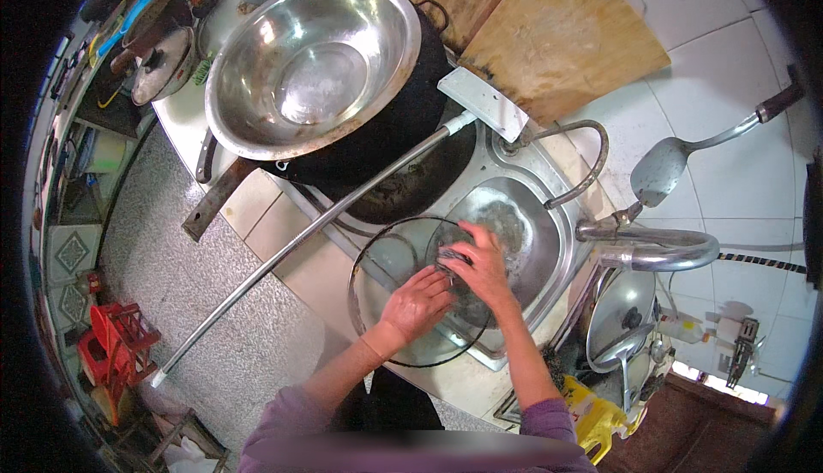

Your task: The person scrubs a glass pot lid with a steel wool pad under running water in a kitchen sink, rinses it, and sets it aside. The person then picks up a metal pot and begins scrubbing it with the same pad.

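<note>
1. Both hands meet over the middle of the glass lid [390, 269]. Left hand [418, 306] comes from 7 o'clock, with fingers half bent beside a small dark piece [456, 257]; I cannot tell if it grips anything. Right hand [482, 269] comes from 4 o'clock, its fingers closed around this dark piece, which may be a knob or a scrubber.

2. From the lid, I see the metal pole [296, 248] lying from 9 o'clock up to near 1 o'clock. At 11 o'clock, the steel basin [321, 87] stands tilted above the black wok [373, 147].

3. Lid itself is before me in the centre, over the near-left edge of the sink [525, 226] and the tiled counter [296, 237]. I cannot tell whether it rests there fully. I judge it rather heavy for its thinness, stiff, slippery if wet, and fragile against steel. I would support its dark rim at 9 and 3 o'clock and not trust only the middle.

4. Sink bowl opens at 2 o'clock; the curved faucet [664, 248] is at 3 o'clock, well apart from the hands.
</note>
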Motion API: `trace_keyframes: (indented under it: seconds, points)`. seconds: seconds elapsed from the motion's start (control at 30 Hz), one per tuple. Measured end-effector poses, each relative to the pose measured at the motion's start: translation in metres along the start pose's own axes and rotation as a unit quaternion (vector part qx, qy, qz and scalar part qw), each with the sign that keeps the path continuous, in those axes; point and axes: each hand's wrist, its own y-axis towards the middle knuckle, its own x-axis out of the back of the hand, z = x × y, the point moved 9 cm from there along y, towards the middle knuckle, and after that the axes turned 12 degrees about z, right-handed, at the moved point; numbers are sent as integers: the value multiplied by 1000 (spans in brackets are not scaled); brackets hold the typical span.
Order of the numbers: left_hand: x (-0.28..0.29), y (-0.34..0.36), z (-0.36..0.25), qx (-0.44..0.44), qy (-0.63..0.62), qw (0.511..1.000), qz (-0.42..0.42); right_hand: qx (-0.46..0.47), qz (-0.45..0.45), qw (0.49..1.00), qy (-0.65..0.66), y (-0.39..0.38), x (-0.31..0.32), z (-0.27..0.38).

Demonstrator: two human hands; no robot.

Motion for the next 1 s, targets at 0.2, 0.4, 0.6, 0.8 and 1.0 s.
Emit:
trace_keyframes:
  seconds: [0.2,0.4,0.6,0.8,1.0]
  points:
    - [0,0,-1,-16,2,1000,-10,-98,-78,989,80,13,-29,-36]
    - [-12,-9,0,-7,-3,1000,-16,-264,19,963,46,-1,-59,-152]
    - [-3,10,-6,-22,1,1000,-19,-288,115,950,-34,-84,-122,-270]
    - [0,-1,1,-5,11,999,-41,-255,-29,929,267,-48,-18,-117]
    - [-3,7,-5,0,34,999,-7,-54,-15,998,-12,39,-4,-16]
